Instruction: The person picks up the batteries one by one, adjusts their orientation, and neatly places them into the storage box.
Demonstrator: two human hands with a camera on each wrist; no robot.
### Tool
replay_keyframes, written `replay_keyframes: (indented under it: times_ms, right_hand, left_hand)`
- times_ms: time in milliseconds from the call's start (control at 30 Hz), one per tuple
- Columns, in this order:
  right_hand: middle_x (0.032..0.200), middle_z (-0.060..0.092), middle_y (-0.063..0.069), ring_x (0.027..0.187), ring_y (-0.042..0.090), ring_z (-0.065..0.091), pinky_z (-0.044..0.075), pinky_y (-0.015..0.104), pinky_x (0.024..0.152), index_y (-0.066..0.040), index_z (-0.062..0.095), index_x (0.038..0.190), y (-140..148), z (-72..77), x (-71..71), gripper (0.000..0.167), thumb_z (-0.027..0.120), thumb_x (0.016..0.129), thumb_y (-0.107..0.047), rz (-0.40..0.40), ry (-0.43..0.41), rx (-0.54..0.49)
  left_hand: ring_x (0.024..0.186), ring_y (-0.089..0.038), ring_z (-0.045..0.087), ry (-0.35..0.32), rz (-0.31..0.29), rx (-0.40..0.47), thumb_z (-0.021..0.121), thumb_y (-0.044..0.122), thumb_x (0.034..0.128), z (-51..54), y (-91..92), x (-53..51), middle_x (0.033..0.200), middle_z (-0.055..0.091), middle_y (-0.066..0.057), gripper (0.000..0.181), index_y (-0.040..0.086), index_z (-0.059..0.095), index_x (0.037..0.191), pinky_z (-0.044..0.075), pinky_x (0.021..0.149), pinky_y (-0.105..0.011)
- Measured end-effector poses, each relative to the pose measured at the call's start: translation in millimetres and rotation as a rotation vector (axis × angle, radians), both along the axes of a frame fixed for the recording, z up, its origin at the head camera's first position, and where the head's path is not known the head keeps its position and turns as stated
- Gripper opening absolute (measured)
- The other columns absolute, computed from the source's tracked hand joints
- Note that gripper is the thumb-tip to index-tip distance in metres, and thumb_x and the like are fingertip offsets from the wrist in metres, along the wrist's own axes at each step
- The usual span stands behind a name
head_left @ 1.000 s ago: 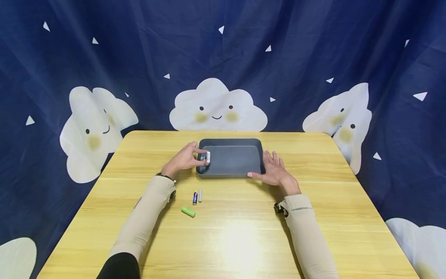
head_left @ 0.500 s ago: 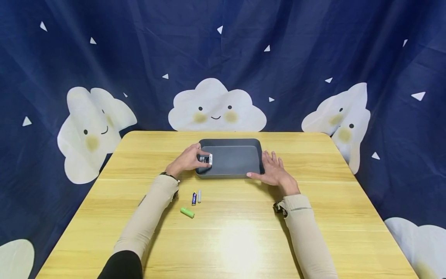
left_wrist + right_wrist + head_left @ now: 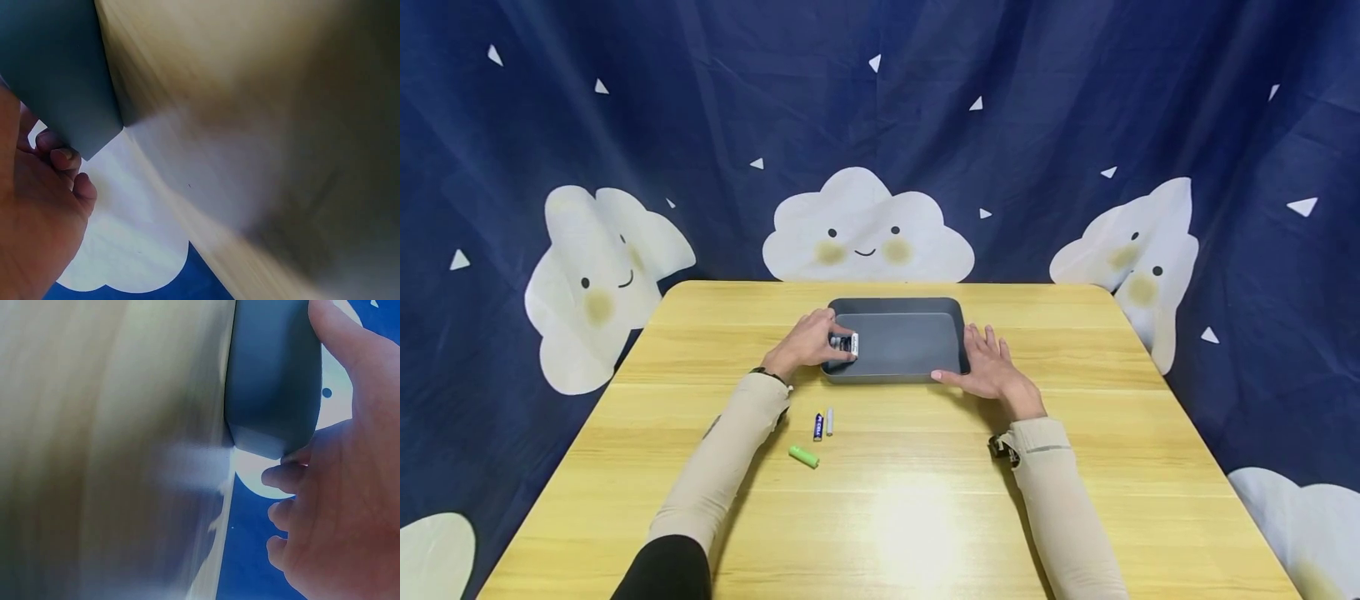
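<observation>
A dark grey tray [image 3: 906, 346] lies near the far edge of the table. My left hand [image 3: 808, 342] reaches over its left end, thumb and fingers pinching a small white battery [image 3: 854, 346] low inside. Darker battery-like pieces [image 3: 844, 343] show in the gap between thumb and finger, partly hidden. My right hand [image 3: 988, 371] rests at the tray's right end, fingers fairly straight along the outside and thumb at the front corner. In the right wrist view, the thumb lies at the tray wall [image 3: 272, 375]. The left wrist view shows the tray's outer wall [image 3: 62, 69], but no battery.
In front of the tray on the wooden table [image 3: 1075, 467] lie a blue battery [image 3: 818, 427], a slim whitish battery [image 3: 830, 422] and a larger green battery [image 3: 804, 456]. A dark blue curtain [image 3: 1037, 125] with clouds hangs behind the table.
My left hand has moved slightly to the right and nearer with the white battery, exposing more of the darker pieces. The right hand keeps its place on the tray.
</observation>
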State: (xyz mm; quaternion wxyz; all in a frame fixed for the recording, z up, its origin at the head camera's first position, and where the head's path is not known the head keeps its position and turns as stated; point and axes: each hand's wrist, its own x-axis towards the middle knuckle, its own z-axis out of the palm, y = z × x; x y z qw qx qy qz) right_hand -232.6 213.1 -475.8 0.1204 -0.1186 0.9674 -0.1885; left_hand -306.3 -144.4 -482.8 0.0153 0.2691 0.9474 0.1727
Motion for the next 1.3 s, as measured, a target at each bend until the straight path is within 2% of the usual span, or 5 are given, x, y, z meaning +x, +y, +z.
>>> replay_keyframes:
  times_ms: [167, 567, 833, 1167, 1300]
  right_hand:
    - [0.173, 0.000, 0.023, 0.159, 0.048, -0.007, -0.003, 0.064, 0.127, 0.005, -0.001, 0.163, -0.1, 0.5, 1.1, 0.123, 0.054, 0.090, -0.078, 0.002, -0.001, -0.002]
    - [0.173, 0.000, 0.023, 0.159, 0.048, -0.007, -0.002, 0.064, 0.127, 0.005, -0.001, 0.163, -0.8, 0.2, 0.9, 0.123, 0.052, 0.090, -0.079, 0.005, 0.000, 0.002]
    - [0.173, -0.001, 0.023, 0.159, 0.048, -0.008, -0.003, 0.063, 0.127, 0.004, -0.002, 0.163, -0.3, -0.3, 1.0, 0.124, 0.052, 0.090, -0.080, 0.005, -0.005, 0.002]
    - [0.173, -0.002, 0.024, 0.160, 0.046, -0.008, -0.002, 0.062, 0.128, 0.005, -0.002, 0.163, -0.3, 0.8, 0.2, 0.123, 0.053, 0.091, -0.078, 0.012, -0.015, -0.002]
    - [0.172, -0.002, 0.025, 0.161, 0.044, -0.007, -0.001, 0.062, 0.128, 0.007, -0.002, 0.163, 0.7, 0.3, -0.2, 0.122, 0.052, 0.092, -0.077, 0.027, 0.000, 0.010]
  left_hand:
    - [0.087, -0.023, 0.051, 0.031, -0.008, -0.041, 0.087, 0.046, 0.0786, -1.4, 1.6, -1.4, 0.090, 0.052, -0.007, 0.057, 0.014, 0.077, 0.124, 0.041, 0.077, -0.037]
    - [0.091, -0.025, 0.054, 0.001, -0.025, -0.042, 0.082, 0.048, 0.0831, -2.5, 0.1, -2.6, 0.102, 0.060, -0.010, 0.053, 0.014, 0.078, 0.123, 0.042, 0.078, -0.038]
    - [0.093, -0.025, 0.052, -0.021, -0.004, -0.040, 0.081, 0.047, 0.0834, -3.3, 0.9, -2.0, 0.106, 0.059, -0.009, 0.054, 0.014, 0.076, 0.126, 0.040, 0.080, -0.039]
    - [0.086, -0.023, 0.042, -0.007, 0.018, 0.046, 0.077, 0.057, 0.0857, -1.9, -11.1, 6.9, 0.096, 0.047, -0.008, 0.069, 0.016, 0.066, 0.140, 0.029, 0.077, -0.035]
    - [0.084, -0.021, 0.043, -0.011, 0.016, 0.108, 0.077, 0.053, 0.0883, 2.7, -19.7, 14.4, 0.096, 0.048, -0.006, 0.069, 0.012, 0.064, 0.142, 0.033, 0.078, -0.035]
